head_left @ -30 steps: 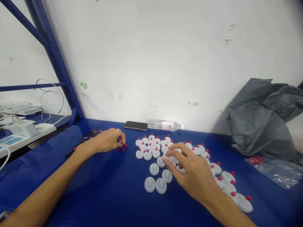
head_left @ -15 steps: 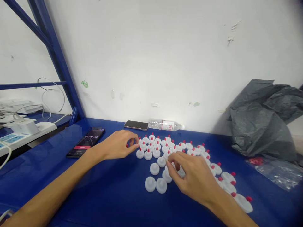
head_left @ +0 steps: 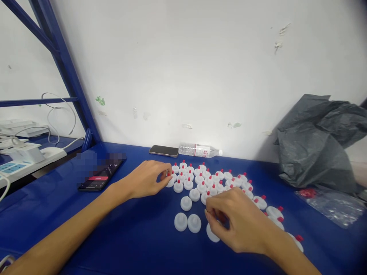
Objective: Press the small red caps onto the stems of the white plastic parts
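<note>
My left hand point(head_left: 150, 178) is closed in a pinch beside the left edge of a cluster of white nozzle lids point(head_left: 178, 186). Whatever its fingertips hold is too small or hidden to make out. Most lids in the cluster wear small red tips. Lower right of them, my right hand point(head_left: 241, 219) curls closed over a white nozzle lid point(head_left: 212, 233); its fingers cover the lid's top, so the grip is partly hidden. Uncapped lids point(head_left: 181, 222) stand to the left of that hand, nozzles up. More red-tipped lids point(head_left: 274, 211) spread beyond and right of the right wrist.
Against the wall lie a dark phone point(head_left: 163, 151) and a clear plastic bottle point(head_left: 200, 150). Another phone with a lit timer point(head_left: 102, 173) rests left of my left hand. At right are a grey plastic bag point(head_left: 318, 141) and a clear bag point(head_left: 329, 206). A power strip point(head_left: 25, 164) sits far left.
My left hand has moved right, from the loose red caps to the lid cluster. My right hand has come nearer to me, and a white lid now shows beneath it, closer than before.
</note>
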`<act>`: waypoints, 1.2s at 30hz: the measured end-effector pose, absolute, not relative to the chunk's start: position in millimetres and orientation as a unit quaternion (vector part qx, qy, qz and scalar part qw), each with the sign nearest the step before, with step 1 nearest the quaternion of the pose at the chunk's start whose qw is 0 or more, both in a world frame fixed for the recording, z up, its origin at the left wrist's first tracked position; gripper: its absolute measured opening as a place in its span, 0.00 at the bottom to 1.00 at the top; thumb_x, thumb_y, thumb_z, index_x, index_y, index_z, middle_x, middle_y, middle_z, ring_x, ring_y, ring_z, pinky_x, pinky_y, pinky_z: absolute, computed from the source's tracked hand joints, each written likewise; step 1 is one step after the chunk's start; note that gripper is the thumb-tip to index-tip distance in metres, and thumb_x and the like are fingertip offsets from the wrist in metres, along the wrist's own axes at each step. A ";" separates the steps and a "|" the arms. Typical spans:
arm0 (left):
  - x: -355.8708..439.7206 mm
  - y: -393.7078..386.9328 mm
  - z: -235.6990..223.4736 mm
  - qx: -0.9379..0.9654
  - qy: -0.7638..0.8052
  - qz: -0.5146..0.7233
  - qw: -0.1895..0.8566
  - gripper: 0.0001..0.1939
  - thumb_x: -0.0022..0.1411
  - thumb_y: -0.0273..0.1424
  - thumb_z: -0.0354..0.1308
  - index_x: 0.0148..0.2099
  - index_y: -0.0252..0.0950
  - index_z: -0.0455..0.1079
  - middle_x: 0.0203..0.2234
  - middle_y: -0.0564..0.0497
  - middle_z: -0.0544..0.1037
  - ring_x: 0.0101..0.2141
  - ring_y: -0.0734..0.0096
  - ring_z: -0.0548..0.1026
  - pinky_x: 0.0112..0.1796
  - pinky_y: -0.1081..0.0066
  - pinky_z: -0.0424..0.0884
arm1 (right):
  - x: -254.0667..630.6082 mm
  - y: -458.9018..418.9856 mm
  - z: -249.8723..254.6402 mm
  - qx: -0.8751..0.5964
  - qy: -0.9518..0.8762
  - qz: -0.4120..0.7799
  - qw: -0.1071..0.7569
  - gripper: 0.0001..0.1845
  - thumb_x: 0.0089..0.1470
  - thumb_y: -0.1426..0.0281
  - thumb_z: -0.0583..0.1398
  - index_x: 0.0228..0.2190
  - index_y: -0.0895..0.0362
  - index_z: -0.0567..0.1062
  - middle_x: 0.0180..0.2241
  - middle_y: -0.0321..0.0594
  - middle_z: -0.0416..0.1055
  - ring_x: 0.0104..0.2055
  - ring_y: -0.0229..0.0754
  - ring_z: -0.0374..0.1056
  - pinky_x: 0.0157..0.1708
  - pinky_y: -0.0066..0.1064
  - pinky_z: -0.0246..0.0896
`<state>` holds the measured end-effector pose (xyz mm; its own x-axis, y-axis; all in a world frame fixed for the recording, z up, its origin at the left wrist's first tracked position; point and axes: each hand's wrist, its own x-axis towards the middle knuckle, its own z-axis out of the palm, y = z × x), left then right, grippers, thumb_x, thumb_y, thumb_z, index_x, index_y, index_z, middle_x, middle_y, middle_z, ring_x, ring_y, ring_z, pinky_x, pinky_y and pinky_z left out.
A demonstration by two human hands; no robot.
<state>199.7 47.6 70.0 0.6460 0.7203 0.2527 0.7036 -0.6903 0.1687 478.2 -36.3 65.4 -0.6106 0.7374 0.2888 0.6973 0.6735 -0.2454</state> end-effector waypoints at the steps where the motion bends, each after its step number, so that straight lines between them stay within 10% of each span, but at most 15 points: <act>1: 200.0 46.9 70.5 0.907 0.391 0.158 0.024 0.08 0.70 0.34 0.52 0.40 0.39 0.71 0.28 0.55 0.77 0.28 0.69 0.73 0.32 0.71 0.61 | 479.1 -37.1 66.9 -0.399 -0.895 0.062 0.192 0.12 0.48 0.77 0.57 0.19 0.55 0.61 0.17 0.26 0.63 0.19 0.32 0.56 0.25 0.28 0.47; 14: 200.9 45.4 64.5 0.915 0.346 0.210 -0.003 0.07 0.71 0.32 0.51 0.40 0.38 0.67 0.26 0.55 0.76 0.26 0.72 0.73 0.30 0.72 0.61 | 476.7 -25.0 57.1 -0.434 -0.886 -0.025 0.162 0.13 0.64 0.66 0.58 0.26 0.53 0.74 0.20 0.29 0.73 0.20 0.36 0.67 0.26 0.31 0.49; 18: 206.6 37.1 62.1 0.915 0.325 0.240 -0.007 0.09 0.73 0.33 0.49 0.39 0.37 0.66 0.28 0.53 0.76 0.27 0.72 0.72 0.30 0.72 0.62 | 476.8 -27.0 55.5 -0.438 -0.868 -0.033 0.234 0.10 0.66 0.61 0.58 0.45 0.49 0.77 0.32 0.32 0.79 0.27 0.39 0.73 0.29 0.32 0.56; 23: 225.5 19.0 52.8 0.907 0.239 0.344 0.043 0.06 0.73 0.30 0.51 0.41 0.36 0.65 0.28 0.54 0.74 0.25 0.76 0.69 0.28 0.75 0.64 | 466.6 -29.2 50.3 -0.451 -0.854 -0.042 0.256 0.33 0.63 0.56 0.61 0.65 0.46 0.60 0.53 0.39 0.75 0.28 0.38 0.73 0.29 0.33 0.63; 36: 238.5 14.6 47.5 0.932 0.206 0.272 -0.120 0.16 0.75 0.31 0.39 0.35 0.38 0.61 0.27 0.52 0.71 0.26 0.69 0.67 0.25 0.68 0.58 | 462.5 -27.9 42.0 -0.373 -0.867 -0.080 0.319 0.16 0.65 0.63 0.60 0.52 0.54 0.74 0.44 0.38 0.80 0.29 0.40 0.76 0.25 0.32 0.62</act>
<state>238.5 14.6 47.5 0.7667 0.3184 0.5575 0.4496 -0.8862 -0.1121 462.5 -27.9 42.0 -0.5175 0.5961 0.6139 0.6988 0.7085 -0.0989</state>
